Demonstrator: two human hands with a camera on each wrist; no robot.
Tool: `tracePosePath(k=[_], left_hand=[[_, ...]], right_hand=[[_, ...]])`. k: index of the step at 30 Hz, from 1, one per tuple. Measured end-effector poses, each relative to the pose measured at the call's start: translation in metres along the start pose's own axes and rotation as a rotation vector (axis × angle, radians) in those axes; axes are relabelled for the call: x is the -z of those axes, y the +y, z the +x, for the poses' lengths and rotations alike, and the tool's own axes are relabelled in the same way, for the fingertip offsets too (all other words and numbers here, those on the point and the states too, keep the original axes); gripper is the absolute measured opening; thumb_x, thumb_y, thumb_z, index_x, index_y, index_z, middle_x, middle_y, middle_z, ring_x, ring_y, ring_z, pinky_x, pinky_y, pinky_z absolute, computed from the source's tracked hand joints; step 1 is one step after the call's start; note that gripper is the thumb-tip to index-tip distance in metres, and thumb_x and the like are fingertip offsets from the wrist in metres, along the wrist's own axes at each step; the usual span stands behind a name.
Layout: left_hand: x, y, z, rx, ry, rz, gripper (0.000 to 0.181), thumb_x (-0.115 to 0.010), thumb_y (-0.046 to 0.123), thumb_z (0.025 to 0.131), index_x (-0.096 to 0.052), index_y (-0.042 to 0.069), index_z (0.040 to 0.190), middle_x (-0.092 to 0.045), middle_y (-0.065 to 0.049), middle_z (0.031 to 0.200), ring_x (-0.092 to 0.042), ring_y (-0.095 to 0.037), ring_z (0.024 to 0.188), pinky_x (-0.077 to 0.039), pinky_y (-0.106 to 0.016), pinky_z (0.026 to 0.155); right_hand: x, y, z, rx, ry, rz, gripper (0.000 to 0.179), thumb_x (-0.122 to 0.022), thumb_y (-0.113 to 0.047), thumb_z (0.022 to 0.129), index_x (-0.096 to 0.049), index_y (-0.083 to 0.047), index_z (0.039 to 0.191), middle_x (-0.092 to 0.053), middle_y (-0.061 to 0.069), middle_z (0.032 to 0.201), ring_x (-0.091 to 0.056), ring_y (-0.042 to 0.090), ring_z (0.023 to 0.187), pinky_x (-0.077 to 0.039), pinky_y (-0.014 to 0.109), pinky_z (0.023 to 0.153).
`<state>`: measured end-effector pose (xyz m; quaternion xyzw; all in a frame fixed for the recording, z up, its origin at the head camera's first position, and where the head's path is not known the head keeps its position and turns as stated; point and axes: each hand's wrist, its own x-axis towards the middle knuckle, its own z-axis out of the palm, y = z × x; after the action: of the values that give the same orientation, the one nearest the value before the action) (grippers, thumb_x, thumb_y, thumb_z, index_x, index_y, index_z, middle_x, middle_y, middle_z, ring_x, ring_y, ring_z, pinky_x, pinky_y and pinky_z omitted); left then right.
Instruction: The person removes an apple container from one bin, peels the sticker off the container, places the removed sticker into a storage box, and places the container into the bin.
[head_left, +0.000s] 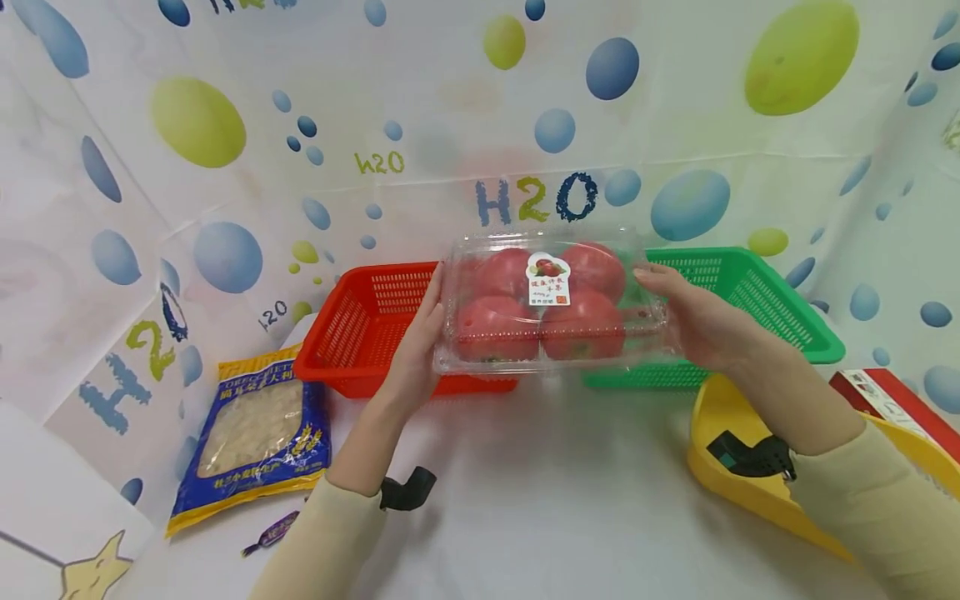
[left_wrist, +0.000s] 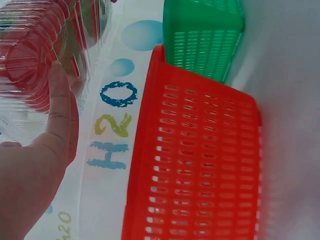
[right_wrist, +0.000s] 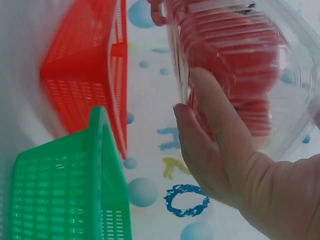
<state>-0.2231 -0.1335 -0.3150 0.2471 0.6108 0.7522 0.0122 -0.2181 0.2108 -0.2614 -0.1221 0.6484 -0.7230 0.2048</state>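
Observation:
A clear plastic box of apples (head_left: 651, 343) is held up in the air by both hands, with several red apples (head_left: 495, 329) and a white label (head_left: 549, 290) showing through the lid. My left hand (head_left: 415, 358) grips the box's left side; the left wrist view shows its long fingers (left_wrist: 59, 95) laid nearly straight against the ribbed plastic. At the opposite end my right hand (head_left: 708, 325) holds the box, thumb on the upper edge. Its fingers (right_wrist: 220, 110) press the underside in the right wrist view.
Behind the box stand a red basket (head_left: 341, 321) and a green basket (head_left: 806, 325). On the left lie a blue-and-yellow pasta bag (head_left: 255, 425) and a purple wrapped candy (head_left: 273, 532). A yellow container (head_left: 720, 492) and a red box (head_left: 900, 408) are at right.

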Motion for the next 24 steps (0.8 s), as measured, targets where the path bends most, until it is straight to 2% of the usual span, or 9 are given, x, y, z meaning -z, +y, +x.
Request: tracePosePath(k=[4, 7, 11, 14, 17, 19, 22, 24], left_hand=[[0.002, -0.002, -0.015, 0.008, -0.027, -0.035, 0.067, -0.044, 0.033, 0.105, -0.011, 0.037, 0.163, -0.023, 0.012, 0.161, -0.028, -0.021, 0.145, -0.045, -0.044, 0.106], [0.004, -0.005, -0.029, 0.039, -0.048, -0.087, 0.067, -0.044, 0.033, 0.106, -0.009, 0.036, 0.163, -0.021, 0.009, 0.162, -0.029, -0.026, 0.145, -0.048, -0.044, 0.103], [0.008, -0.01, -0.048, 0.092, -0.081, -0.168, 0.07, -0.046, 0.035, 0.106, -0.007, 0.034, 0.164, -0.016, 0.003, 0.164, -0.025, -0.032, 0.146, -0.048, -0.043, 0.103], [0.01, -0.014, -0.061, 0.115, -0.098, -0.193, 0.07, -0.045, 0.034, 0.106, -0.005, 0.033, 0.164, -0.013, -0.001, 0.166, -0.023, -0.035, 0.146, -0.048, -0.044, 0.103], [0.011, -0.019, -0.074, 0.135, -0.095, -0.175, 0.07, -0.045, 0.031, 0.107, -0.005, 0.031, 0.164, -0.011, -0.007, 0.166, -0.031, -0.032, 0.144, -0.048, -0.042, 0.102], [0.011, -0.021, -0.082, 0.154, -0.084, -0.155, 0.068, -0.045, 0.027, 0.107, -0.007, 0.031, 0.164, -0.013, -0.011, 0.165, -0.039, -0.028, 0.14, -0.049, -0.042, 0.101], [0.012, -0.026, -0.094, 0.19, -0.065, -0.106, 0.069, -0.047, 0.024, 0.107, -0.008, 0.029, 0.164, -0.017, -0.018, 0.164, -0.047, -0.024, 0.135, -0.05, -0.041, 0.099], [0.013, -0.028, -0.099, 0.215, -0.064, -0.064, 0.07, -0.049, 0.022, 0.106, -0.009, 0.029, 0.164, -0.02, -0.019, 0.163, -0.048, -0.027, 0.134, -0.052, -0.044, 0.097]], right_hand=[[-0.005, 0.01, -0.006, 0.002, -0.025, -0.057, 0.054, -0.043, -0.048, 0.106, -0.027, -0.021, 0.15, -0.061, 0.005, 0.126, -0.067, 0.023, 0.109, -0.057, 0.044, 0.089], [-0.01, 0.02, -0.012, -0.013, -0.028, -0.159, 0.064, -0.039, -0.05, 0.107, -0.018, -0.018, 0.158, -0.062, 0.01, 0.128, -0.067, 0.026, 0.109, -0.058, 0.048, 0.086], [-0.014, 0.033, -0.021, -0.024, -0.021, -0.313, 0.072, -0.034, -0.05, 0.108, -0.001, -0.017, 0.164, -0.047, 0.023, 0.145, -0.062, 0.034, 0.117, -0.058, 0.051, 0.085], [-0.016, 0.041, -0.027, -0.028, 0.002, -0.383, 0.073, -0.034, -0.05, 0.108, 0.002, -0.019, 0.164, -0.029, 0.025, 0.157, -0.054, 0.042, 0.126, -0.058, 0.048, 0.086], [-0.015, 0.049, -0.034, -0.036, 0.019, -0.418, 0.073, -0.035, -0.049, 0.108, 0.001, -0.02, 0.164, -0.017, 0.024, 0.161, -0.046, 0.047, 0.13, -0.057, 0.045, 0.086], [-0.014, 0.055, -0.038, -0.056, 0.026, -0.428, 0.073, -0.036, -0.048, 0.108, 0.0, -0.019, 0.164, -0.017, 0.023, 0.161, -0.045, 0.045, 0.13, -0.057, 0.044, 0.086], [-0.013, 0.066, -0.042, -0.086, 0.033, -0.43, 0.072, -0.037, -0.046, 0.108, -0.001, -0.017, 0.164, -0.024, 0.024, 0.158, -0.048, 0.041, 0.127, -0.055, 0.041, 0.087], [-0.013, 0.074, -0.044, -0.106, 0.04, -0.431, 0.073, -0.039, -0.045, 0.108, -0.003, -0.014, 0.164, -0.038, 0.025, 0.148, -0.053, 0.034, 0.118, -0.055, 0.038, 0.084]])
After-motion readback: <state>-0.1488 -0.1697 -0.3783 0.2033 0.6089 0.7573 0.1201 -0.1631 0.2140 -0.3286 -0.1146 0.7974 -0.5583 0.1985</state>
